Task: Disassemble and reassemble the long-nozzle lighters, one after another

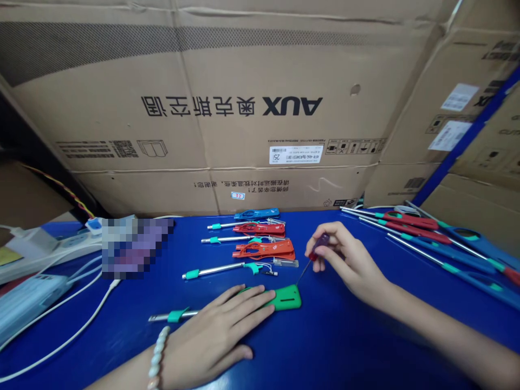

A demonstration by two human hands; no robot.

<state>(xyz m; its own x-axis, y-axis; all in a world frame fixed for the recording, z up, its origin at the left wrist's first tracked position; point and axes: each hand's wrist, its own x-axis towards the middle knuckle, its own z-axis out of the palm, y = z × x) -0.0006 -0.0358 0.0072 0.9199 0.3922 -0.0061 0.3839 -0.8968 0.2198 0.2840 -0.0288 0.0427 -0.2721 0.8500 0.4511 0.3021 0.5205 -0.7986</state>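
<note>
My left hand [225, 333], with a beaded bracelet at the wrist, lies flat over a green long-reach lighter [289, 297]. Its fingers are stretched out and press the handle against the table, hiding much of it. The lighter's metal tube [157, 318] and turquoise collar [176, 316] stick out to the left. Pinched in my right hand [339, 254] is a screwdriver [314, 250] with a dark purple-red handle. Its thin shaft slants down to the upper right edge of the green handle; whether the tip enters the seam cannot be made out.
Behind lie opened lighter parts: orange [266, 250], red [264, 228] and blue [260, 213] shells with metal tubes [219, 268]. Several whole lighters [467, 249] are heaped at right. White cables [95, 309] and a power strip [60, 249] occupy the left. A cardboard wall [227, 65] closes the back.
</note>
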